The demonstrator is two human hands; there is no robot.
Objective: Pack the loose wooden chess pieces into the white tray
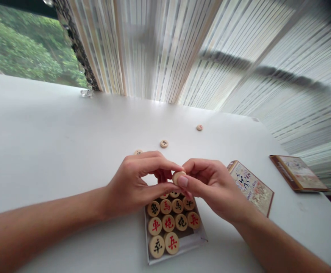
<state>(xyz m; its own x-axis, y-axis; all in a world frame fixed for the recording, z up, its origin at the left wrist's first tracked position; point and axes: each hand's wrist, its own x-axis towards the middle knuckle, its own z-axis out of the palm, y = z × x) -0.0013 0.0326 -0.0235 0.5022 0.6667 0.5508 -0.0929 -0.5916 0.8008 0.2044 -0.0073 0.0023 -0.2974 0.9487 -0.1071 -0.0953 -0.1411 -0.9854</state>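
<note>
Xiangqi piece (178,177) pinched in my right hand (211,184), fingers nearly closed, left hand (138,180) curved alongside, grip unclear, white tray (187,240) below holding red- and black-marked discs (168,223)

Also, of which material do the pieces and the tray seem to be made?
Pieces: likely smooth wood, from their pale tan colour; no grain is clear, so plastic is possible. Tray: perhaps matt white cardboard, from its thin, flat walls.
</note>
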